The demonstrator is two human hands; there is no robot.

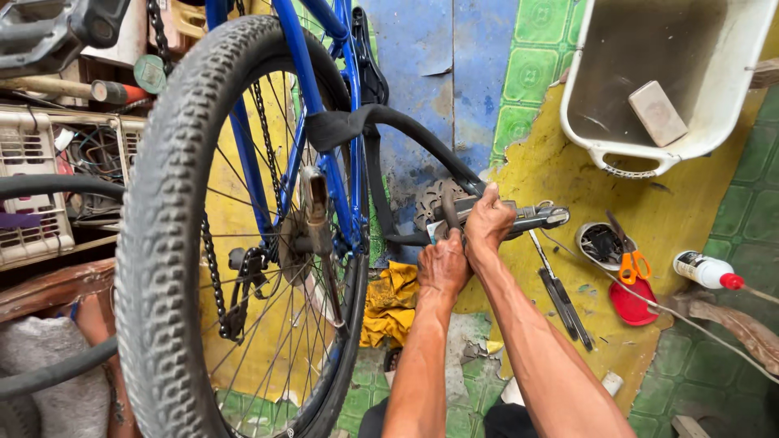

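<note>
1. Inner tube (406, 122), black rubber, loops out from the blue bike frame (312, 73) down to the floor, where both hands pinch it against a metal clamp tool (519, 217).
2. Left hand (442, 264) is curled tight around the tube's bend, right next to the tool's near end.
3. Right hand (489, 219) is closed over the tube and the tool body, pressing down, touching the left hand.
4. Packages and labels: a small white bottle (704, 270) with a red cap lies on its side at the far right, with a dark label I can't make out. A red round lid (633, 304) sits near it.
5. Orange-handled scissors (629, 255) rest across a small tin (599, 243), just right of the tool.
6. White plastic tub (673, 73), top right, has a tan block (657, 112) inside.
7. Big knobby wheel (174, 227) with its chain (213, 276) fills the left side and blocks most of what's behind it.
8. Yellow rag (391, 300) lies on the floor beside the left forearm; a dark flat tool (561, 300) lies just right of the right forearm.
</note>
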